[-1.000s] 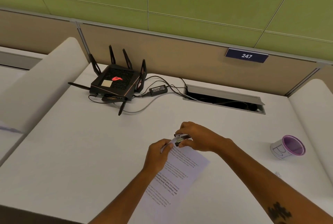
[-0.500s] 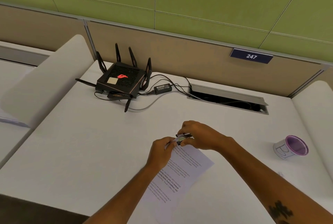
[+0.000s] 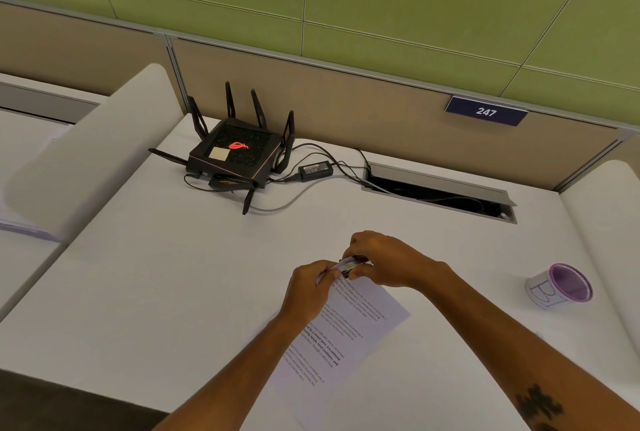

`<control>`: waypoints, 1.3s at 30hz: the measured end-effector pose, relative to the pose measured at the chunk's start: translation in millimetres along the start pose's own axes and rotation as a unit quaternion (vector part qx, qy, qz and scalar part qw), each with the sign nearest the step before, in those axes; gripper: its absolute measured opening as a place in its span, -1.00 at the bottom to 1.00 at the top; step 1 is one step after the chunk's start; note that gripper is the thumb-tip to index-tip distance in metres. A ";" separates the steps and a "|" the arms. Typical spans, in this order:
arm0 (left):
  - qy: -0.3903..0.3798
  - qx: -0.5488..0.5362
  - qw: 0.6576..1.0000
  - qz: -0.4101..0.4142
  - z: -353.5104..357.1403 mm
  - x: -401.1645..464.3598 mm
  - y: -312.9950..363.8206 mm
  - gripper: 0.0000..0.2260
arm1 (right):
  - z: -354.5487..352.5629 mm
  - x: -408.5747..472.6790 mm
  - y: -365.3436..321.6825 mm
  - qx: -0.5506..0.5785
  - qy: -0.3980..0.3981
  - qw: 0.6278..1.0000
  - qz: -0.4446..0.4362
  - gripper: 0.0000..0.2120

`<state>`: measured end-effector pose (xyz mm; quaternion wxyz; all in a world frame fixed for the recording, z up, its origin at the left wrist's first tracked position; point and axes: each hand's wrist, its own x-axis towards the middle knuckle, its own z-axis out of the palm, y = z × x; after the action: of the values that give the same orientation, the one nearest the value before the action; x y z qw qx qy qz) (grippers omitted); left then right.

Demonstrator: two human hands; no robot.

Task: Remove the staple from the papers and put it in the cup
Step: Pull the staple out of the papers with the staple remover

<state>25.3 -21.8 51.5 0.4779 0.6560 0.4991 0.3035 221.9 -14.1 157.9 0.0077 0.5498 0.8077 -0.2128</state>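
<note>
Printed white papers (image 3: 349,330) lie on the white desk (image 3: 173,274), their far corner lifted. My left hand (image 3: 308,287) pinches that lifted corner. My right hand (image 3: 381,261) is closed on a small black and silver staple remover (image 3: 351,263), pressed against the same corner. The staple itself is hidden between my fingers. A white cup with a purple rim (image 3: 559,287) stands well to the right, tilted toward me.
A black router with antennas (image 3: 239,153), its power brick (image 3: 316,169) and cables sit at the back. An open cable slot (image 3: 440,193) is set into the desk behind my hands. White dividers rise at left (image 3: 86,153) and right (image 3: 606,222).
My hands stay together at the paper's corner with the remover. The whole view has shifted slightly as my head moved; nothing else differs.
</note>
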 end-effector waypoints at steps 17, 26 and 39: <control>-0.068 -0.065 0.996 -0.010 -13.7 -4.7 18.0 -0.75 | -2.0 -4.6 -5.6 -0.006 0.037 0.999 -0.020 -0.77; -0.011 -0.032 0.998 0.053 -8.3 -8.4 17.8 -0.84 | -4.4 -4.5 -8.6 -0.013 0.066 0.996 -0.055 -0.82; -0.077 -0.096 0.992 0.013 -15.1 -9.5 23.3 -0.78 | -14.2 -4.4 -5.2 -0.013 0.041 0.998 -0.049 -0.80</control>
<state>17.6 -27.0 79.4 0.5720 0.6350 0.4204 0.3046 222.2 -14.5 173.7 -0.0285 0.5180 0.8359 -0.1793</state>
